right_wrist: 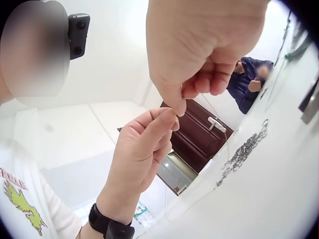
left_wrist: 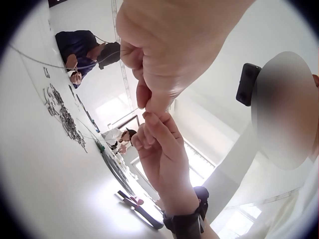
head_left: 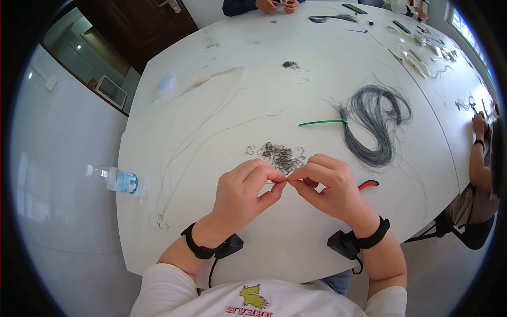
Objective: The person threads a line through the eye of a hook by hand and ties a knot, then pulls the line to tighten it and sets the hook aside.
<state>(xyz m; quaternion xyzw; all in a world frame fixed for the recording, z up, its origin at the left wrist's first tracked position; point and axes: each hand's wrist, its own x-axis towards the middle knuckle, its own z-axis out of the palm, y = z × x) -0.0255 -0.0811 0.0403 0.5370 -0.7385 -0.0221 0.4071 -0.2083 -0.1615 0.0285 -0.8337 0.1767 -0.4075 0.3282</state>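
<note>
The left hand [head_left: 244, 191] and right hand [head_left: 331, 186] meet fingertip to fingertip over the near side of the table, each with thumb and forefinger pinched together. A thin strand [left_wrist: 37, 60] runs from the pinched fingers in the left wrist view; any small piece between the tips is hidden. Just beyond the fingers lies a pile of small metal hooks [head_left: 282, 157]. In the right wrist view the left hand [right_wrist: 142, 154] pinches close below the right hand [right_wrist: 204, 45].
A grey strand bundle [head_left: 377, 132] with a green tie [head_left: 322, 122] lies right, red-handled pliers [head_left: 368, 184] beside the right hand. Loose strands [head_left: 203, 127] and a water bottle [head_left: 127, 181] are left. A smaller hook pile [head_left: 290, 64] lies farther back; other people sit around the table [head_left: 264, 95].
</note>
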